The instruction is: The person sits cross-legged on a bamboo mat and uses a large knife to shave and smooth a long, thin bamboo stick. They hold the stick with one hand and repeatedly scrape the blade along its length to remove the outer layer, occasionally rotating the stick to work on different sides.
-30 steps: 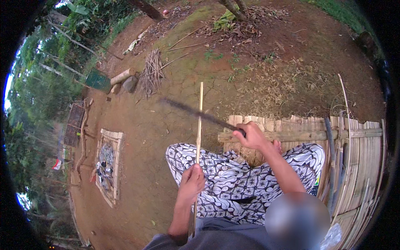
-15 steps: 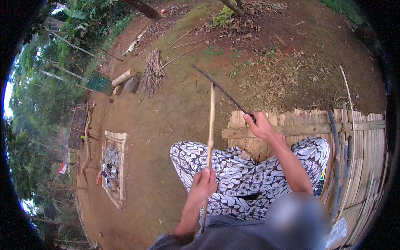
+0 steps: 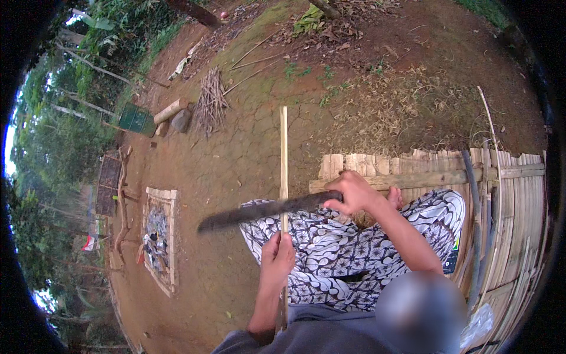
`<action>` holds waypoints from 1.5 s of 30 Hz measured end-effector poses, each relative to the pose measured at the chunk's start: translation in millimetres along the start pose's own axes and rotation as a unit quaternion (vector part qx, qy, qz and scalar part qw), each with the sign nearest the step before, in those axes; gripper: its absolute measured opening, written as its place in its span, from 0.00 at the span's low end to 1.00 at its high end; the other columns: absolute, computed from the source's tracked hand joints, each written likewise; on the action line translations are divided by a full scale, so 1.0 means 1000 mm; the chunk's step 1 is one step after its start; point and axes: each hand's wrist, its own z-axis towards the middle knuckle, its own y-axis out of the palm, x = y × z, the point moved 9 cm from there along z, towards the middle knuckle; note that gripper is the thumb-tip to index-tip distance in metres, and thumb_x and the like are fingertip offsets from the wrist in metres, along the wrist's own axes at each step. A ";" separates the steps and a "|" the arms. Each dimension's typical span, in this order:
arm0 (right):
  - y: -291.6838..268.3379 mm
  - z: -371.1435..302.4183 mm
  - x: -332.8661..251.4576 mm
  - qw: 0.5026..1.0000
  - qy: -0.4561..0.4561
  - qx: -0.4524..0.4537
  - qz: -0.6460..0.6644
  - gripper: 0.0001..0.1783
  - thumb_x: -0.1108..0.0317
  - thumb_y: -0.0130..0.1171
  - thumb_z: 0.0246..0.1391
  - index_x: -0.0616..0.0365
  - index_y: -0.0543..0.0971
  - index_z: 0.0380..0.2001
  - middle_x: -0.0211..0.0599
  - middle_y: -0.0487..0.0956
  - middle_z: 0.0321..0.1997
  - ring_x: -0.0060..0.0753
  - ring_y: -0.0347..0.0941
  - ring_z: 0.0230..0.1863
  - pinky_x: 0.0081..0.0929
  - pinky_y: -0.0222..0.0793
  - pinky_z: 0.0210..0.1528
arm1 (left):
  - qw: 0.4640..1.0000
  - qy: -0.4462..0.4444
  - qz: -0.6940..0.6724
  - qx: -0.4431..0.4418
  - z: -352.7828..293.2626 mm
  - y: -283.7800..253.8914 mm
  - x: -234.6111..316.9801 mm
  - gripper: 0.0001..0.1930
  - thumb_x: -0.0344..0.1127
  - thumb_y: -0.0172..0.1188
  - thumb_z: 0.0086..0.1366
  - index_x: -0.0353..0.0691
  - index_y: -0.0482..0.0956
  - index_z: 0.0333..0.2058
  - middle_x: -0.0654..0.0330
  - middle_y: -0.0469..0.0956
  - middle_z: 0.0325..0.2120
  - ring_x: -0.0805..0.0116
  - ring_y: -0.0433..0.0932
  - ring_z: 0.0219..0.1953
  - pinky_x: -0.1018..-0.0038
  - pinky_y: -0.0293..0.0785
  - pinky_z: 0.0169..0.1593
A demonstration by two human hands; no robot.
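My left hand (image 3: 277, 258) is closed around a thin bamboo strip (image 3: 284, 150) that stands lengthwise in front of me. Its pale upper part points away from me, and its lower end runs back toward my shirt. In my right hand (image 3: 352, 193) is the dark handle of a machete (image 3: 247, 215). The long dark blade lies across the strip, just beyond my left fist, with its tip out to the left. Whether the edge is biting into the bamboo I cannot tell. Both hands are over my crossed legs in patterned trousers (image 3: 324, 259).
I sit on a bamboo slat platform (image 3: 413, 165), with loose poles (image 3: 471, 218) and a clear plastic bag (image 3: 479, 321) at right. Bamboo shavings (image 3: 389, 112) litter the ground ahead. Farther left are a stick bundle (image 3: 211, 106), a stone (image 3: 181, 121) and a framed pit (image 3: 172, 236) holding rubbish.
The machete has come from the strip's far end down toward my left hand, its blade swinging round to point left. The bamboo has shifted slightly left.
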 end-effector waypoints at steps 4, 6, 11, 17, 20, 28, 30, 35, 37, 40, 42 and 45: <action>-0.007 -0.004 -0.015 0.999 0.023 0.014 -0.035 0.28 0.41 0.55 0.44 0.59 0.75 0.17 0.42 0.70 0.11 0.50 0.70 0.17 0.40 0.65 0.23 | 1.000 0.018 -0.007 -0.017 0.004 0.004 0.017 0.10 0.36 0.48 0.68 0.43 0.66 0.27 0.74 0.58 0.11 0.86 0.54 0.12 0.84 0.48 0.14; -0.014 -0.001 -0.052 0.994 -0.056 0.027 -0.086 0.29 0.38 0.55 0.44 0.58 0.74 0.16 0.39 0.71 0.12 0.46 0.70 0.17 0.38 0.65 0.22 | 1.000 -0.024 0.012 -0.005 0.005 -0.001 -0.003 0.09 0.36 0.49 0.68 0.43 0.67 0.27 0.73 0.59 0.12 0.86 0.55 0.12 0.84 0.49 0.14; -0.011 -0.004 -0.041 0.984 -0.122 0.020 -0.126 0.34 0.31 0.52 0.42 0.56 0.79 0.22 0.41 0.75 0.14 0.44 0.74 0.19 0.34 0.68 0.22 | 0.998 -0.047 -0.039 -0.006 -0.001 0.009 -0.023 0.08 0.35 0.49 0.68 0.43 0.67 0.28 0.73 0.59 0.13 0.85 0.55 0.12 0.84 0.50 0.15; -0.010 -0.006 0.000 0.993 0.024 0.049 -0.102 0.30 0.39 0.54 0.45 0.60 0.74 0.17 0.41 0.72 0.14 0.46 0.70 0.16 0.35 0.66 0.22 | 0.998 -0.018 -0.031 -0.052 0.014 0.009 0.012 0.13 0.39 0.46 0.70 0.43 0.63 0.25 0.73 0.55 0.11 0.85 0.52 0.10 0.83 0.47 0.12; -0.007 0.000 -0.037 0.990 -0.056 0.026 -0.126 0.30 0.37 0.56 0.44 0.58 0.74 0.18 0.37 0.73 0.14 0.44 0.71 0.16 0.34 0.66 0.21 | 0.996 -0.041 -0.035 -0.071 0.013 0.009 0.005 0.13 0.40 0.44 0.70 0.43 0.63 0.26 0.71 0.55 0.11 0.83 0.53 0.09 0.85 0.49 0.11; -0.011 -0.006 0.001 0.994 -0.040 0.036 -0.091 0.28 0.39 0.57 0.42 0.57 0.76 0.18 0.42 0.73 0.14 0.48 0.72 0.18 0.37 0.66 0.23 | 0.997 -0.059 0.003 -0.050 0.009 0.017 -0.014 0.11 0.38 0.46 0.69 0.42 0.66 0.27 0.74 0.59 0.13 0.85 0.54 0.12 0.83 0.49 0.14; -0.013 -0.007 0.011 0.993 0.025 0.056 -0.105 0.28 0.40 0.57 0.42 0.58 0.76 0.18 0.43 0.72 0.13 0.51 0.71 0.19 0.39 0.66 0.24 | 0.997 -0.024 0.058 -0.041 0.016 0.015 0.003 0.11 0.38 0.47 0.69 0.42 0.66 0.27 0.74 0.59 0.13 0.85 0.54 0.12 0.83 0.49 0.14; -0.018 -0.001 -0.019 0.990 -0.002 0.031 -0.138 0.32 0.34 0.53 0.44 0.57 0.78 0.20 0.42 0.74 0.13 0.45 0.74 0.17 0.37 0.69 0.23 | 0.996 -0.057 -0.021 -0.068 0.015 0.015 -0.004 0.10 0.38 0.49 0.68 0.41 0.66 0.29 0.73 0.58 0.13 0.86 0.54 0.13 0.84 0.49 0.14; -0.012 0.000 -0.039 0.985 -0.064 0.037 -0.158 0.32 0.34 0.54 0.43 0.56 0.77 0.18 0.39 0.73 0.12 0.43 0.72 0.16 0.35 0.67 0.22 | 0.996 -0.058 -0.006 -0.064 0.013 0.016 -0.011 0.10 0.38 0.49 0.68 0.40 0.67 0.29 0.74 0.58 0.13 0.87 0.54 0.13 0.84 0.49 0.15; -0.004 -0.004 -0.039 0.982 -0.114 0.075 -0.128 0.28 0.37 0.56 0.42 0.55 0.76 0.17 0.37 0.70 0.10 0.42 0.70 0.15 0.35 0.65 0.21 | 0.997 -0.073 0.012 -0.033 0.012 0.010 -0.024 0.09 0.37 0.49 0.68 0.41 0.67 0.29 0.74 0.58 0.14 0.87 0.55 0.13 0.85 0.49 0.15; -0.002 -0.008 0.011 0.992 -0.005 0.069 -0.108 0.30 0.37 0.54 0.44 0.57 0.78 0.21 0.42 0.72 0.11 0.47 0.71 0.16 0.36 0.67 0.23 | 0.998 -0.021 0.044 -0.043 0.012 0.010 -0.006 0.09 0.38 0.49 0.68 0.41 0.66 0.31 0.73 0.58 0.13 0.86 0.54 0.12 0.84 0.48 0.14; -0.019 -0.007 0.038 0.987 0.123 0.085 -0.055 0.28 0.41 0.54 0.46 0.60 0.79 0.22 0.46 0.71 0.11 0.50 0.71 0.17 0.38 0.68 0.25 | 0.998 -0.001 0.019 -0.062 0.012 0.006 0.009 0.09 0.38 0.49 0.68 0.41 0.65 0.31 0.73 0.58 0.13 0.85 0.54 0.11 0.84 0.48 0.13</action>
